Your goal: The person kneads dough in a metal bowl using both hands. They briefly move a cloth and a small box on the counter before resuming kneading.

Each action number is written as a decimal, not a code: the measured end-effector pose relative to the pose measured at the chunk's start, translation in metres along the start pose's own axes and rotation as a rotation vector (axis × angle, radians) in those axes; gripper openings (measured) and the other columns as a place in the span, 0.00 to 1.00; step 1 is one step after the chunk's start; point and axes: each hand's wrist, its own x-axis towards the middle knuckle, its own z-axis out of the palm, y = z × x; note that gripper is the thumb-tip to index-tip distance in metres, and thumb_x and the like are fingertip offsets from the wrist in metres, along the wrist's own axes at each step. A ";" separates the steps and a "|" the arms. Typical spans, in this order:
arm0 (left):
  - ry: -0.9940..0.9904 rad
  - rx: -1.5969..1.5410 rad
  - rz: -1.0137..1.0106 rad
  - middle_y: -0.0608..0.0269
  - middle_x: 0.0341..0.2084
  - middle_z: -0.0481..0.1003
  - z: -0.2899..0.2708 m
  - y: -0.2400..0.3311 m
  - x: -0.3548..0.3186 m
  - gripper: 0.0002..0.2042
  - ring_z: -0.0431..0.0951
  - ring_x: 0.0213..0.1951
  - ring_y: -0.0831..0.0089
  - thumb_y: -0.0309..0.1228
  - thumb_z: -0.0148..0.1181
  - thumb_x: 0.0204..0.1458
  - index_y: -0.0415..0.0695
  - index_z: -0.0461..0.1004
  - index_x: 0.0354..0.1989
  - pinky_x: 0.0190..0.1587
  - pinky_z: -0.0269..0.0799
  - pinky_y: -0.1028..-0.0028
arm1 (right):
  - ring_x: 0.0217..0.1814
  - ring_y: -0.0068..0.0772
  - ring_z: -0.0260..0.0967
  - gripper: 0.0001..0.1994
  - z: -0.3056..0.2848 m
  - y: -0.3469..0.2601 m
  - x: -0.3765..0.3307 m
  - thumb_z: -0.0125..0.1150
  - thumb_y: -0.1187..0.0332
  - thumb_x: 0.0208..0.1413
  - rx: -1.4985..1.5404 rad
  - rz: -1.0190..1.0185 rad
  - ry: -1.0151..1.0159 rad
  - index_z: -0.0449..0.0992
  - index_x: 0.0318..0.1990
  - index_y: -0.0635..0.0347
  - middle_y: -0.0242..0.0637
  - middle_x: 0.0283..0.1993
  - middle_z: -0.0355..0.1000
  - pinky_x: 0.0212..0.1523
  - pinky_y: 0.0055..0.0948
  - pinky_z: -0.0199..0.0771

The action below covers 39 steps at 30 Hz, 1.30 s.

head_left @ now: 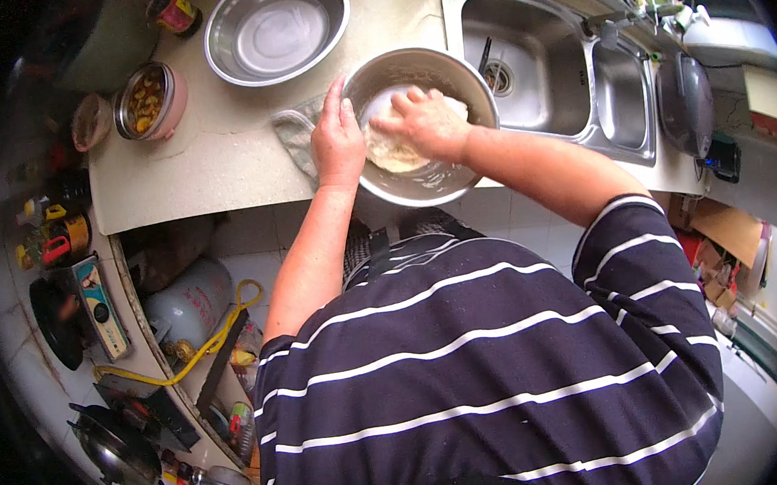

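Observation:
A deep metal basin (476,72) stands at the counter's front edge, left of the sink. Inside lies a pale, rough lump of dough (394,155), with smears of it on the wall. My right hand (430,124) presses down on the dough, fingers spread and dusted with flour or dough; its palm hides part of the lump. My left hand (339,138) lies against the basin's left side, fingers stretched along the rim. Beside that hand, a grey-green cloth (295,136) sits partly under the basin.
Behind stands a wide steel bowl (337,21). Farther left are a pink pot of food (171,100), a small bowl (92,122) and a dark jar (176,12). A double sink (587,57) borders the basin's right. A gas cylinder (196,296) with a yellow hose (198,357) sits below left.

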 end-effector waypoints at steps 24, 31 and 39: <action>-0.001 -0.022 -0.006 0.47 0.52 0.76 0.002 -0.003 -0.002 0.18 0.77 0.53 0.50 0.29 0.47 0.64 0.48 0.69 0.61 0.53 0.73 0.61 | 0.46 0.47 0.72 0.21 -0.005 -0.025 -0.050 0.59 0.68 0.50 0.087 -0.125 -0.099 0.71 0.53 0.43 0.43 0.46 0.68 0.43 0.44 0.79; -0.013 -0.027 -0.037 0.45 0.50 0.77 0.001 -0.005 -0.001 0.18 0.79 0.52 0.57 0.30 0.48 0.65 0.51 0.70 0.63 0.52 0.72 0.65 | 0.48 0.53 0.73 0.19 0.008 0.006 0.040 0.59 0.63 0.52 0.253 0.079 0.060 0.71 0.53 0.43 0.46 0.44 0.71 0.43 0.49 0.78; 0.056 -0.196 -0.048 0.48 0.52 0.77 0.006 -0.013 0.003 0.17 0.78 0.53 0.63 0.30 0.51 0.64 0.39 0.71 0.60 0.55 0.71 0.68 | 0.46 0.54 0.72 0.13 -0.002 -0.009 0.036 0.58 0.67 0.50 0.393 0.315 0.233 0.75 0.44 0.54 0.46 0.41 0.72 0.47 0.49 0.74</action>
